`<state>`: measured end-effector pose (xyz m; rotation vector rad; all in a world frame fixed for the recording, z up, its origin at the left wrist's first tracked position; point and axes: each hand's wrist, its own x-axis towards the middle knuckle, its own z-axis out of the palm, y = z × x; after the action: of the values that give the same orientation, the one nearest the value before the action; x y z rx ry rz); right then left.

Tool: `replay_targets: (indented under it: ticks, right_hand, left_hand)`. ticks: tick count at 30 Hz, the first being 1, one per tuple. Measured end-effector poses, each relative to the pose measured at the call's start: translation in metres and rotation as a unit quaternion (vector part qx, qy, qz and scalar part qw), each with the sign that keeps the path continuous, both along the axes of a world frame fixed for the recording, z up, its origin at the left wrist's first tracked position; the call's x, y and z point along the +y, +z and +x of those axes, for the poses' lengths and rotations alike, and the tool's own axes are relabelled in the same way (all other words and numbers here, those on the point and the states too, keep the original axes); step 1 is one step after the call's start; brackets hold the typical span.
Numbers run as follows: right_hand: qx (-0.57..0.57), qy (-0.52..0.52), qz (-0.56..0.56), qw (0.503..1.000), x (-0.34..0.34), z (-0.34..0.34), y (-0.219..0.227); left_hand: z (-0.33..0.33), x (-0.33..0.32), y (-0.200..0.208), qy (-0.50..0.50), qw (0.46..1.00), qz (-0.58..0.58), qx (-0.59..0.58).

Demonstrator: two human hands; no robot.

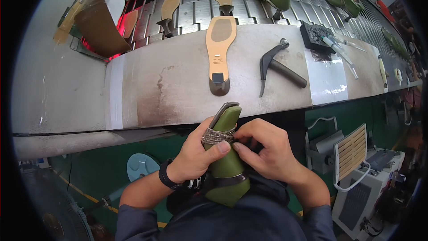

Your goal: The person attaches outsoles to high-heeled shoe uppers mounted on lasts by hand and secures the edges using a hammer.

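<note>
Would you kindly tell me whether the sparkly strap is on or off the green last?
On: the sparkly strap wraps across the green last, gripped in the left hand.

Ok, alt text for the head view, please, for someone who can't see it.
The left hand grips a green shoe last wrapped in a glittery band, while the right hand touches the band's edge. Beyond, a tan sole and a hammer lie on a worn bench before a metal conveyor.

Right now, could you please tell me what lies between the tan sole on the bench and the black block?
In the head view, a hammer lies between the tan sole and black block.
</note>
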<state>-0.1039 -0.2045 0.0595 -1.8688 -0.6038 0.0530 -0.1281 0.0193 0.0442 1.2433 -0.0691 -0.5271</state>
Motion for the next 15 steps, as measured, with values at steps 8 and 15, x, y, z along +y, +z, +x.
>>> replay_targets:
  ticks: [8, 15]
  right_hand:
    - [-0.114, 0.068, -0.142, 0.981, -0.01, 0.023, 0.015]
    - [0.078, 0.072, -0.065, 0.992, -0.019, 0.03, 0.038]
  left_hand:
    - [0.006, -0.007, -0.003, -0.019, 1.0, 0.01, -0.005]
    - [0.008, 0.001, -0.005, -0.03, 0.998, -0.033, 0.05]
